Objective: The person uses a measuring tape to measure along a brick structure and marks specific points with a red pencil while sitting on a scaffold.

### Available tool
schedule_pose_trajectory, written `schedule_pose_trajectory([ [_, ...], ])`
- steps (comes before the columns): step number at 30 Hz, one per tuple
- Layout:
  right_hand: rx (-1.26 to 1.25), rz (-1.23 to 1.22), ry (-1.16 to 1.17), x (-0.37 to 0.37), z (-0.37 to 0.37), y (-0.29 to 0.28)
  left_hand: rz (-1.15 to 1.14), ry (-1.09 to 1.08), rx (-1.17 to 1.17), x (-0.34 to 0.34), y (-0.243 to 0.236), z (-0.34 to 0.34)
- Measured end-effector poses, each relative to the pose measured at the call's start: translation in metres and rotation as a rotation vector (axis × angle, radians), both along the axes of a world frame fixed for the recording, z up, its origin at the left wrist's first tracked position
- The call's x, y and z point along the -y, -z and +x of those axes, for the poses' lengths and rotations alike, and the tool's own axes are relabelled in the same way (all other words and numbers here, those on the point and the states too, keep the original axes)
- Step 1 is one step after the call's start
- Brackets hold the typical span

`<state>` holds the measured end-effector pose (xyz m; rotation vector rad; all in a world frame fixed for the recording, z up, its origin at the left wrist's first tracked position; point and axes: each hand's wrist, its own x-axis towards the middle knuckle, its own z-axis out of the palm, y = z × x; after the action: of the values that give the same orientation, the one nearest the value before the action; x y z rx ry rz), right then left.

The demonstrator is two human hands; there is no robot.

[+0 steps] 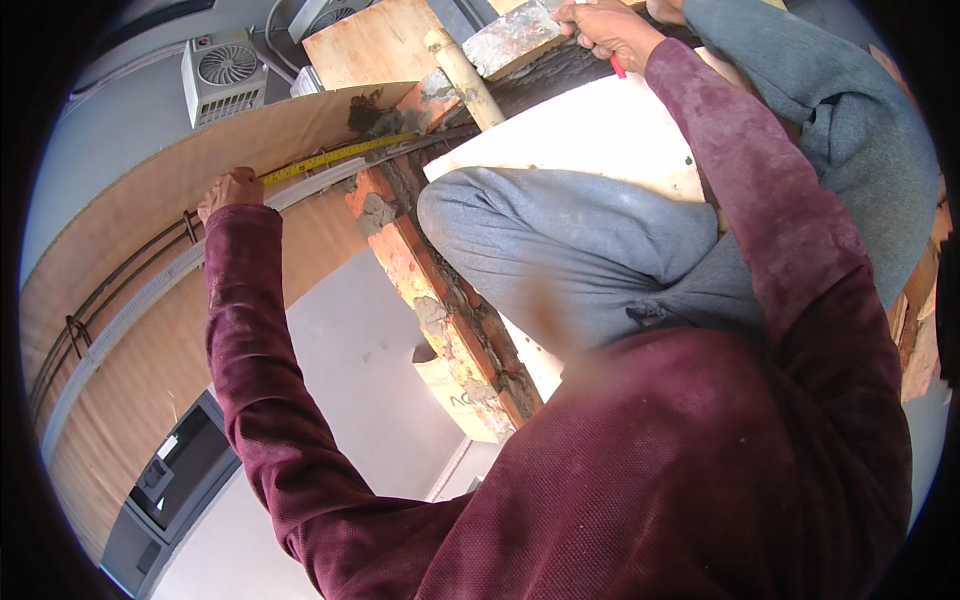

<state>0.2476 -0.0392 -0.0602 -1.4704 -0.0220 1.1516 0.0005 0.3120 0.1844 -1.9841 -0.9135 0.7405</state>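
Note:
My left hand (pixel 232 192), its fingers curled, grips the end of a yellow tape measure (pixel 330 157) lying along a plywood formwork board (pixel 140 230), just above dark metal rods (pixel 120 275) and a pale perforated strip (pixel 120 325). The tape stretches rightward toward mortar-smeared brickwork (pixel 405 215). At the upper right my right hand (pixel 610 38) is closed around a red, slim, pen-like object (pixel 618 67), beside the top edge of bricks; whether it holds anything more is hard to make out.
My bent legs (pixel 560 220) rest on a white board (pixel 610 125). A round wooden post (pixel 462 72) leans by a plywood sheet (pixel 360 50). An air-conditioner unit (pixel 222 75) is at the upper left. A pale wall (pixel 330 340) and a paper sack (pixel 445 390) sit lower down, beyond the bricks.

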Motion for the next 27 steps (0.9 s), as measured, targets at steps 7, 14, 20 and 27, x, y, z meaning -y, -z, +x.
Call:
schedule_pose_trajectory([
  [7,0.039,0.257,-0.077,-0.002,-0.008,0.006,-0.06,-0.075,-0.016,0.006,-0.004,0.01],
  [14,-0.101,0.315,-0.137,-0.016,-0.026,0.002,-0.029,-0.127,-0.044,0.014,-0.001,0.015],
  [20,-0.001,0.251,-0.133,-0.02,-0.044,-0.035,0.023,-0.079,-0.004,0.021,-0.008,0.015],
  [27,-0.512,0.583,-0.111,-0.022,-0.044,-0.068,0.039,0.05,0.367,0.07,-0.089,-0.008],
])
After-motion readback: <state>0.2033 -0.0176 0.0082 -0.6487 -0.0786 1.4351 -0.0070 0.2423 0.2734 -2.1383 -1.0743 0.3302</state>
